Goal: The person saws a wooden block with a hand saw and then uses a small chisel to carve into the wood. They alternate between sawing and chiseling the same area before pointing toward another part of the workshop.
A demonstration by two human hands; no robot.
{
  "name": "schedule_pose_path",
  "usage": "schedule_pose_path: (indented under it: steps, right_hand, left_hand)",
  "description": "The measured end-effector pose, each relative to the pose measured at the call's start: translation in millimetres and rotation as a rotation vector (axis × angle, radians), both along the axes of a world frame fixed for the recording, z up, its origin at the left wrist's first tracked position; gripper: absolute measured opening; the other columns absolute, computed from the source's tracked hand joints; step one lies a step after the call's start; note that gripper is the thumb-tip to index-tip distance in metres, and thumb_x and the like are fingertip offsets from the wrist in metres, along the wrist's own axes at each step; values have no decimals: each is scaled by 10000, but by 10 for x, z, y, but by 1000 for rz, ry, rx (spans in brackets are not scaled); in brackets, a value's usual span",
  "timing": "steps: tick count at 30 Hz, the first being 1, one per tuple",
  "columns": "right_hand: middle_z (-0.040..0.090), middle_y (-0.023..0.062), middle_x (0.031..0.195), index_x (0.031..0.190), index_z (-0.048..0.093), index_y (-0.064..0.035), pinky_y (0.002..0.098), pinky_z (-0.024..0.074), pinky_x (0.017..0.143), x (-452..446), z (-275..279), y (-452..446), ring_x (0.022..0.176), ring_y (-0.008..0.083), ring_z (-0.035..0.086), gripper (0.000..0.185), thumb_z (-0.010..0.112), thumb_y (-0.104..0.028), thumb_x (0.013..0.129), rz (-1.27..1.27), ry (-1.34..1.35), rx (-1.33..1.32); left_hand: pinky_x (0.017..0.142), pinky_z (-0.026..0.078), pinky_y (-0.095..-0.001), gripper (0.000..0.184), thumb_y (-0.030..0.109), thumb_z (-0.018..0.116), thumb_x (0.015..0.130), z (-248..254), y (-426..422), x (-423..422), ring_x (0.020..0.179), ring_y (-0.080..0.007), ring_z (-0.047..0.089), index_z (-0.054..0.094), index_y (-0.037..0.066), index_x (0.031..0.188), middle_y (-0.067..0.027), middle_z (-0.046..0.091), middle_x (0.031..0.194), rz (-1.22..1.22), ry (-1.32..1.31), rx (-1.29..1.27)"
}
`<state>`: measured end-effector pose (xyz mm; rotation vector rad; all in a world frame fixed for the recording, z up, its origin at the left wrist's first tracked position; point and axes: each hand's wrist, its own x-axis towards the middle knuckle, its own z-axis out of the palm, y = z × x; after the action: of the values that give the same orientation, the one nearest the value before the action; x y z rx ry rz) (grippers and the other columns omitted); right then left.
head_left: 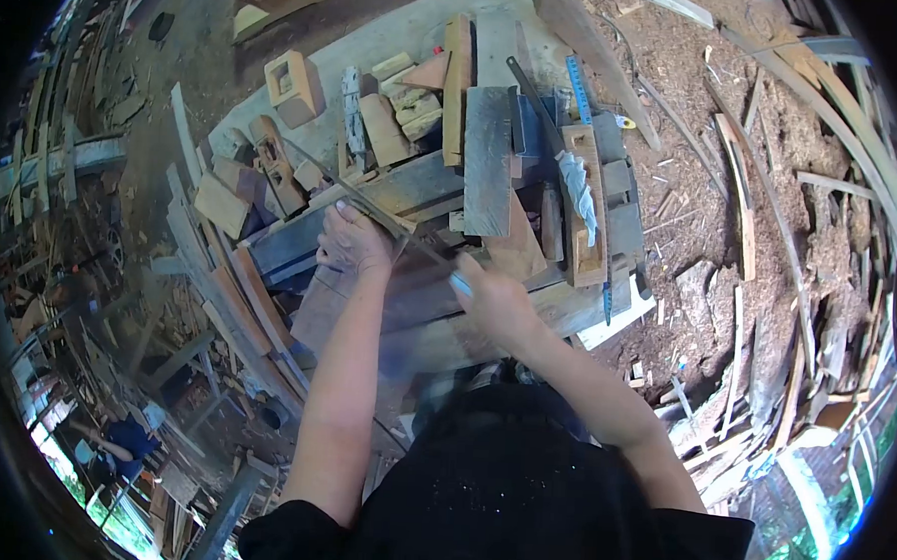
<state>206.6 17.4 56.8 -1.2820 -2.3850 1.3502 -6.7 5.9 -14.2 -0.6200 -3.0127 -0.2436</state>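
My right hand (496, 300) is closed round the near end of a long thin tool (371, 210), with something light blue showing at the fingers. The tool's dark narrow length slants away to the upper left, past my other hand; blur hides whether it is a saw or a file. Beside it, my left hand (353, 244) is closed with bent fingers against a small piece of wood (402, 240), mostly hidden. Both hands are over a worn wooden bench (426, 329), whose near part is smeared by motion.
Beyond my hands lie a grey board (489, 162), a long wooden tray (591, 266) with a crumpled cloth (575, 195), and several wood blocks (383, 129). A hollowed block (295, 88) stands farther back. Wood chips (691, 221) cover the ground at right. Another person (126, 441) is at lower left.
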Motion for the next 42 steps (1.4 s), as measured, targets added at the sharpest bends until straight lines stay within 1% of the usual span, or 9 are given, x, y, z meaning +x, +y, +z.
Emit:
schedule_pose_path:
  steps: [5,10,16,21,25,30,32,35,42]
  right_hand:
    - [617,224,787,1076,484,-62,506,528,629,542,306,-61,742,428,650,268,617,-180,876,-8,-69,-101]
    - [632,239,817,1076,499,-69,497,538,633,-427,-91,216,746,421,659,247,609,-172,880,44,17,-31]
    - [632,237,813,1023,493,-48,478,551,611,278,186,38,708,417,659,216,609,-133,862,-17,38,-28]
    - [628,244,832,1174,506,-79,481,552,635,-284,-126,216,738,415,664,342,622,-172,866,94,-31,-51]
    - [632,238,833,1187,505,-86,477,551,627,132,69,2,742,409,666,350,620,-176,870,60,-36,9]
    - [626,208,798,1000,492,-65,442,554,580,404,260,23,705,374,670,201,604,-104,838,10,-6,35]
    - [628,194,805,1007,499,-58,507,535,640,-121,8,199,721,418,650,216,620,-150,853,73,-10,-40]
    - [617,205,769,1010,489,-49,444,554,557,-354,-78,150,698,355,677,194,574,-78,837,64,-52,85]
    - [615,209,763,968,468,-25,473,548,600,209,211,62,706,393,665,136,529,-53,850,66,-51,-6]
  left_hand:
    - [831,298,-490,384,363,331,995,24,6,-2,929,-333,560,612,101,985,-105,651,1010,-18,-24,-43]
    - [817,300,-487,378,365,331,996,-16,-30,-14,903,-334,562,611,111,973,-105,647,962,-15,34,28]
    - [810,310,-474,377,371,350,993,-63,19,-42,889,-324,569,624,115,951,-98,661,969,10,17,-23]
    - [818,312,-474,373,366,356,993,-90,-33,-64,896,-322,578,627,112,960,-101,670,977,13,5,-38]
    - [827,308,-473,376,375,352,997,3,3,-23,900,-323,578,615,109,965,-110,670,970,8,-14,-43]
    - [829,304,-473,370,364,334,1006,44,13,23,887,-332,571,592,105,947,-119,664,955,-17,0,-1]
    - [829,304,-473,369,362,335,1006,49,-3,26,884,-334,569,592,104,947,-119,661,953,-1,-28,-18]
    - [825,305,-470,364,362,342,1002,-29,-43,-40,880,-334,566,593,104,947,-114,657,946,1,-24,-26]
    - [797,309,-462,354,363,360,995,-129,-61,-59,889,-324,563,600,108,943,-106,656,943,-37,3,51]
